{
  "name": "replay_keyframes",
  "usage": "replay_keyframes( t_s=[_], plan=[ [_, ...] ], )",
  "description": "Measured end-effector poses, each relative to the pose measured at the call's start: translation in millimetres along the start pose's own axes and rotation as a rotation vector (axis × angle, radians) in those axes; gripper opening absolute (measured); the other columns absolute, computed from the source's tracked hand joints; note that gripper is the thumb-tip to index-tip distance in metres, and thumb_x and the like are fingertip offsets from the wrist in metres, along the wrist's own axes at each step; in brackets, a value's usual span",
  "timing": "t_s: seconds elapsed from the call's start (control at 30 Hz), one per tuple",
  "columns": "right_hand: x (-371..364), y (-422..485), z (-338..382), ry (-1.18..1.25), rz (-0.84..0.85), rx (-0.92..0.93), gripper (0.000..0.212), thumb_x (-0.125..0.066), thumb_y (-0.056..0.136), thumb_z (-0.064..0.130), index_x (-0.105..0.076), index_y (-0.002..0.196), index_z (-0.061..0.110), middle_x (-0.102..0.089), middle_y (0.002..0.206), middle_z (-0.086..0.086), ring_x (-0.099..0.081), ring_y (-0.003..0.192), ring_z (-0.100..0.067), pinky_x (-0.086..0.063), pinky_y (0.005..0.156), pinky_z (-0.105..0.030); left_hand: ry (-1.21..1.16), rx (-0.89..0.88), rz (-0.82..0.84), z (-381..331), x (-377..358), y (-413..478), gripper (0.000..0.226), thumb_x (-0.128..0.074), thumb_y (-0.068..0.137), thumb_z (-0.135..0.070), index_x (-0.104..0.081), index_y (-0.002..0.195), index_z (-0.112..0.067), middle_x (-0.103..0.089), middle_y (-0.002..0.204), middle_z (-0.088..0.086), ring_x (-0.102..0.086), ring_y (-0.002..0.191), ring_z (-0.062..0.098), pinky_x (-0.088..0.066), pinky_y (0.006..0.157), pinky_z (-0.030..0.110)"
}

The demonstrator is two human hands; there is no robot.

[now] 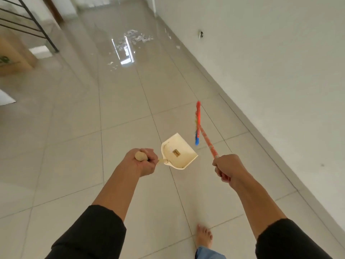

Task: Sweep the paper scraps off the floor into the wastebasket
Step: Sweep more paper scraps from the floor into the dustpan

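My left hand (142,162) grips the handle of a cream dustpan (179,151), which hangs above the tiled floor with its tray facing up. My right hand (226,169) grips the orange stick of a broom (198,124); its red, yellow and blue head points away from me, off the floor. White paper scraps (137,37) lie scattered far ahead on the glossy tiles, with a few stray pieces (112,64) nearer and some along the wall. No wastebasket shows in the head view.
A white wall (270,62) with a skirting runs along the right. A black metal railing (28,23) and a cardboard box (15,55) stand at the far left. My bare foot (204,236) is on the tiles below.
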State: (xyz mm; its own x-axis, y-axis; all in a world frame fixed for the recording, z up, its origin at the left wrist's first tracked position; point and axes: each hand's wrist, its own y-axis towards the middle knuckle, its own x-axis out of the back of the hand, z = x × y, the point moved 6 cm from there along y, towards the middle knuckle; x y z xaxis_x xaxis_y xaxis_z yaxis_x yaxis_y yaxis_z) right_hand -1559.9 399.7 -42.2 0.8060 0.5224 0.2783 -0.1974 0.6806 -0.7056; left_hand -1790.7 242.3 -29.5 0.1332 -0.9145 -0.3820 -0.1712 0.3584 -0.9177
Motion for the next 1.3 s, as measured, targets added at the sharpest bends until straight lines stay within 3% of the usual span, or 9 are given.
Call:
replay_keyframes(
  t_s=[0.1, 0.17, 0.33, 0.43, 0.53, 0.83, 0.9, 1.03, 1.3],
  plan=[
    [-16.7, 53.6, 86.3, -0.038, 0.016, 0.028, 0.014, -0.055, 0.086, -0.001, -0.063, 0.097, -0.004, -0.052, 0.059, -0.011, -0.039, 0.044, -0.015, -0.03, 0.036, -0.019, -0.083, -0.059, -0.01, -55.2, -57.9, 13.9, 0.041, -0.047, 0.099, -0.001, -0.051, 0.14, -0.001, -0.064, 0.072, 0.022, -0.037, 0.037, 0.005, -0.041, 0.04, 0.01],
    [-33.5, 84.8, 139.3, -0.069, 0.05, 0.046, 0.016, -0.055, 0.086, -0.001, -0.064, 0.099, -0.006, -0.052, 0.057, -0.011, -0.038, 0.043, -0.015, -0.03, 0.036, -0.018, -0.144, -0.071, 0.036, -92.7, -94.2, 26.1, 0.039, -0.046, 0.098, 0.001, -0.054, 0.136, -0.002, -0.066, 0.087, 0.008, -0.037, 0.033, 0.007, -0.04, 0.037, 0.012],
    [-95.7, 182.3, 271.5, -0.131, 0.113, 0.101, 0.015, -0.055, 0.086, -0.001, -0.064, 0.097, -0.007, -0.051, 0.055, -0.01, -0.037, 0.043, -0.014, -0.029, 0.038, -0.019, -0.254, -0.12, 0.072, -207.2, -191.4, 76.2, 0.039, -0.046, 0.097, 0.0, -0.051, 0.135, 0.002, -0.047, 0.047, 0.009, -0.037, 0.035, 0.006, -0.04, 0.039, 0.012],
    [-142.2, 243.9, 353.9, -0.148, 0.144, 0.105, 0.011, -0.056, 0.087, -0.001, -0.064, 0.093, -0.004, -0.052, 0.059, -0.01, -0.04, 0.045, -0.013, -0.03, 0.04, -0.02, -0.299, -0.163, 0.075, -284.3, -250.7, 112.9, 0.039, -0.045, 0.094, 0.002, -0.054, 0.132, 0.001, -0.064, 0.084, 0.004, -0.039, 0.035, 0.008, -0.042, 0.038, 0.014],
    [-185.0, 290.5, 432.5, -0.167, 0.19, 0.111, 0.009, -0.056, 0.087, 0.0, -0.064, 0.091, -0.003, -0.052, 0.061, -0.011, -0.04, 0.044, -0.013, -0.029, 0.039, -0.02, -0.365, -0.178, 0.062, -360.7, -305.3, 144.5, 0.036, -0.044, 0.092, 0.003, -0.056, 0.125, -0.003, -0.05, 0.084, -0.005, -0.038, 0.036, 0.008, -0.042, 0.037, 0.014],
    [-302.7, 450.0, 663.0, -0.287, 0.289, 0.134, 0.014, -0.06, 0.09, 0.004, -0.066, 0.098, -0.005, -0.054, 0.065, -0.011, -0.039, 0.045, -0.013, -0.03, 0.039, -0.022, -0.487, -0.249, 0.027, -578.6, -478.5, 226.9, 0.036, -0.042, 0.097, -0.002, -0.056, 0.129, -0.005, -0.059, 0.132, -0.004, -0.041, 0.028, 0.01, -0.04, 0.034, 0.015],
    [-335.4, 489.1, 715.2, -0.33, 0.312, 0.153, 0.014, -0.061, 0.091, 0.005, -0.066, 0.099, -0.004, -0.054, 0.065, -0.011, -0.039, 0.046, -0.013, -0.031, 0.04, -0.022, -0.538, -0.273, -0.003, -628.7, -505.5, 252.2, 0.041, -0.041, 0.095, -0.002, -0.054, 0.134, -0.005, -0.061, 0.121, -0.008, -0.04, 0.029, 0.009, -0.04, 0.035, 0.014],
    [-408.0, 566.1, 817.1, -0.438, 0.377, 0.158, 0.016, -0.06, 0.09, 0.004, -0.066, 0.101, -0.004, -0.053, 0.064, -0.01, -0.038, 0.042, -0.012, -0.03, 0.04, -0.021, -0.59, -0.303, -0.025, -723.8, -555.4, 294.2, 0.043, -0.042, 0.096, -0.002, -0.051, 0.138, -0.001, -0.049, 0.06, 0.0, -0.038, 0.034, 0.006, -0.041, 0.04, 0.011],
    [-613.7, 694.9, 1035.4, -0.816, 0.522, 0.245, 0.022, -0.059, 0.089, 0.008, -0.066, 0.105, -0.005, -0.056, 0.069, -0.012, -0.04, 0.049, -0.014, -0.031, 0.043, -0.022, -0.79, -0.368, -0.065, -932.3, -631.9, 364.7, 0.037, -0.043, 0.098, -0.001, -0.051, 0.133, 0.003, -0.056, 0.063, 0.005, -0.039, 0.03, 0.007, -0.041, 0.038, 0.012]
  ],
)
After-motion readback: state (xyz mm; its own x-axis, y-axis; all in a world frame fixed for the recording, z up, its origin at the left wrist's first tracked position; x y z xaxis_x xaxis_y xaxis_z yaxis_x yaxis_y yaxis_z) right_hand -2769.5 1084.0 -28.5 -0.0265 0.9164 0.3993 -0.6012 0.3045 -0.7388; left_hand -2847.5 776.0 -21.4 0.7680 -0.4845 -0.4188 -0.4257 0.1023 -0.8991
